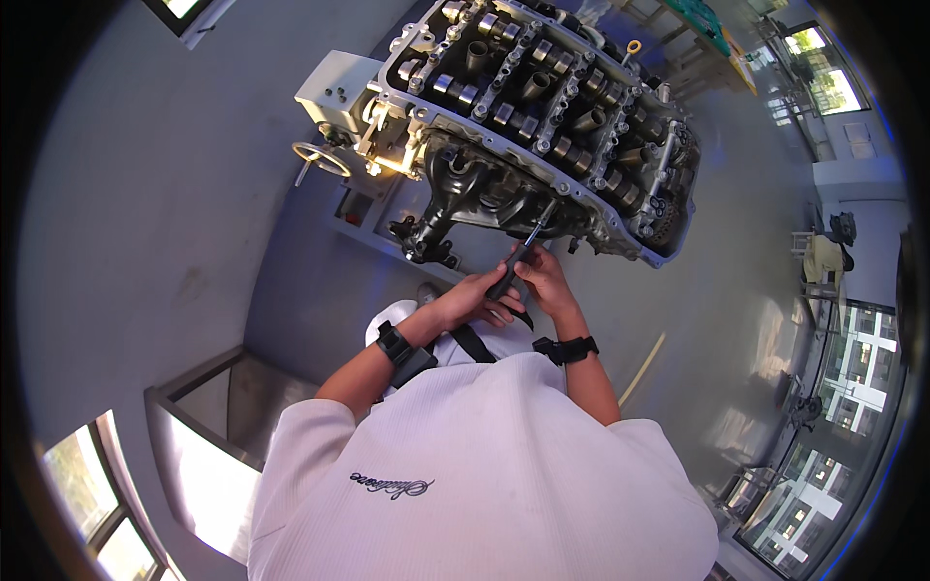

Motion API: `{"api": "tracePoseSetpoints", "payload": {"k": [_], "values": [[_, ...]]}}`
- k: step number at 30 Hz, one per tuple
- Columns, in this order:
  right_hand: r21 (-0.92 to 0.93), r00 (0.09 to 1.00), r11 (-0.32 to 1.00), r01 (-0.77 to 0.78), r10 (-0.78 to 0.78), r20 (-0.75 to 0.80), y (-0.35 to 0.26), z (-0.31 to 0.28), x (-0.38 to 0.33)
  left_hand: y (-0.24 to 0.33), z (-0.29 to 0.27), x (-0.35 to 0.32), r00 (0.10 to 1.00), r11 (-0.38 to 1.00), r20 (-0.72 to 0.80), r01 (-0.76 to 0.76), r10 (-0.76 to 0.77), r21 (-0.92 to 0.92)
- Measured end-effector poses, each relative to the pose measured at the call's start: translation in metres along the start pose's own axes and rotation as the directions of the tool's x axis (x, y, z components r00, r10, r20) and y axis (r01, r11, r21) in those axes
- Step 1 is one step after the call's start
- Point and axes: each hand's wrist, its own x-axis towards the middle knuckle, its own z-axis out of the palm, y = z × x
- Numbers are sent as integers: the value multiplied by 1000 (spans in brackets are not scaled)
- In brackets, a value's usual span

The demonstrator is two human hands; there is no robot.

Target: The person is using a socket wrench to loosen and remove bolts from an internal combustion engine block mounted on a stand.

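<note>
In front of me my two hands meet on a screwdriver with a dark handle (505,279) and a thin metal shaft. Its shaft slants up and to the right toward the black side of an engine (523,126); I cannot tell exactly what its tip touches. My left hand (468,302) is closed on the handle from the left, several of its fingers curled below. From the right, my right hand (548,281) pinches the handle near the shaft. Above the hands, the engine's top is uncovered and shows camshafts. A black curved pipe casting (448,189) hangs at its near left side.
A grey box (336,89) and a handwheel (322,160) are on the engine stand at the left. A metal-framed cabinet (199,412) stands by the left wall. A yellow floor line (643,370) runs at the right. A green-topped table (705,27) is at the far right.
</note>
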Motion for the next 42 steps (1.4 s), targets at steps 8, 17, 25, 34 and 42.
{"api": "tracePoseSetpoints", "payload": {"k": [8,17,25,34,42], "values": [[-94,983,996,4,-21,-182,-2,-2,4,28,-4,28,846,828,-293,-265,445,494],[27,988,999,32,-28,-150,-52,-23,-17,101,98,112,543,236,-146,-99,827,967],[-342,967,939,25,-109,-229,-109,-68,-47,96,173,154,376,190,-134,-117,917,975],[-722,845,689,61,-420,-330,-138,-100,-85,83,222,186,420,132,-38,-198,907,971],[-803,884,596,22,-387,-263,-159,-141,-115,80,254,202,515,365,-183,-277,837,889]]}}
